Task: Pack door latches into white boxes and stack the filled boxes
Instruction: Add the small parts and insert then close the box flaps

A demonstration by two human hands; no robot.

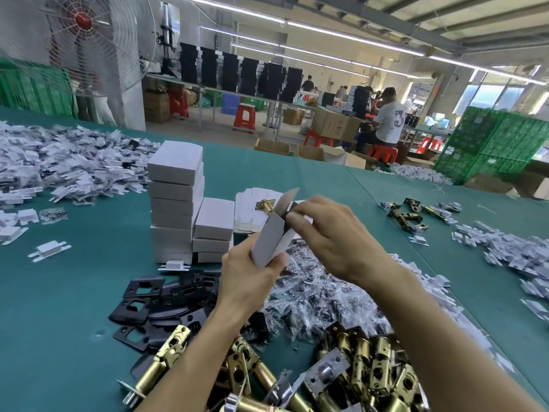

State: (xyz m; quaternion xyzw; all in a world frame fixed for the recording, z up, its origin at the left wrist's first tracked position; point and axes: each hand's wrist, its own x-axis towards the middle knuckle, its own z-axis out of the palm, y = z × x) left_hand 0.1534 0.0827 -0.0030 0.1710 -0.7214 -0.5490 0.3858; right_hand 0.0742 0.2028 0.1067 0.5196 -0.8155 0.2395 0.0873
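My left hand (252, 278) grips the lower end of a white box (271, 233), held tilted above the green table (74, 292) with its top flap open. My right hand (329, 233) is at the box's open mouth, its fingers pinched on a dark piece that sits partly inside. Brass door latches (356, 361) lie heaped at the near edge, under my forearms. Two stacks of closed white boxes (176, 200) stand to the left of my hands, the left one taller. One brass latch (266, 206) rests on a pile of flat unfolded boxes (252, 217) behind them.
Black strike plates (160, 304) lie near left, clear bags of screws (312, 298) in the middle, white plastic inserts (68, 165) heaped far left and right. More latches (410, 215) lie at right. Green crates (490, 144), a fan (86, 40) and seated workers (386, 120) are beyond the table.
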